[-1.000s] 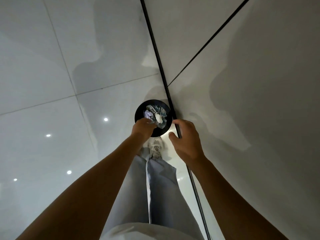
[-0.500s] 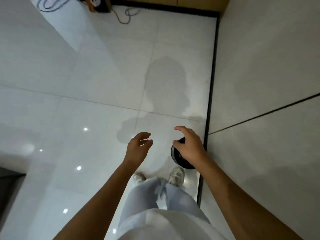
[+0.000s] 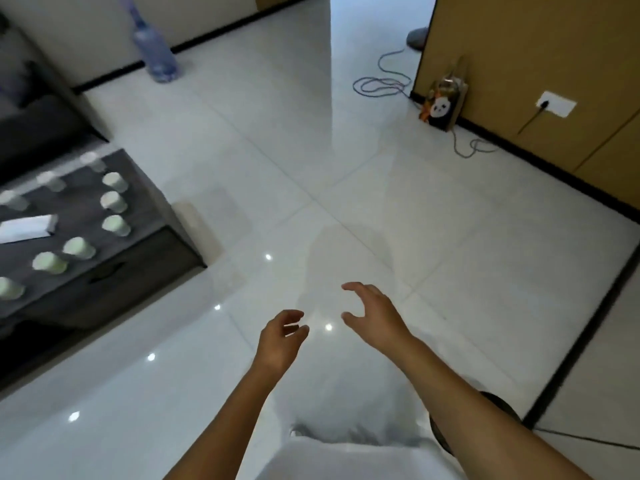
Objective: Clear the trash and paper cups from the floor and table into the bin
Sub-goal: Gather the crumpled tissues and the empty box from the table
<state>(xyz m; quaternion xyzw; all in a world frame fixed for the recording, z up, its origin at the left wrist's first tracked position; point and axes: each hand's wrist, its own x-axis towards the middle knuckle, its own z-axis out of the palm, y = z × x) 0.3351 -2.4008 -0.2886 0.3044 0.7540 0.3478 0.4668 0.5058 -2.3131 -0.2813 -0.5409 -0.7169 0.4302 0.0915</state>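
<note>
Our left hand [image 3: 278,341] hangs over the white tiled floor [image 3: 311,150] with its fingers loosely curled and nothing in it. Our right hand [image 3: 375,317] is just beside it to the right, a little farther out, fingers spread wide and bent, also holding nothing. The two hands are apart, not touching. Behind our right forearm, at the near right, we see part of the dark round rim of the bin [image 3: 502,407], standing on the floor close to the black skirting of the right wall; what lies in it is hidden by the arm. At the left stands the dark bench [image 3: 145,216], and on it the paper cups [image 3: 116,225] stand scattered, well apart from our hands, around a flat white box [image 3: 27,227]. Far left, against the wall, is a large water bottle [image 3: 156,53]. Far right, a grey cable [image 3: 381,83] lies looped on the floor beside a bag with a panda picture [image 3: 443,105], which leans at the foot of a tan panel with a white wall socket [image 3: 556,103].
</note>
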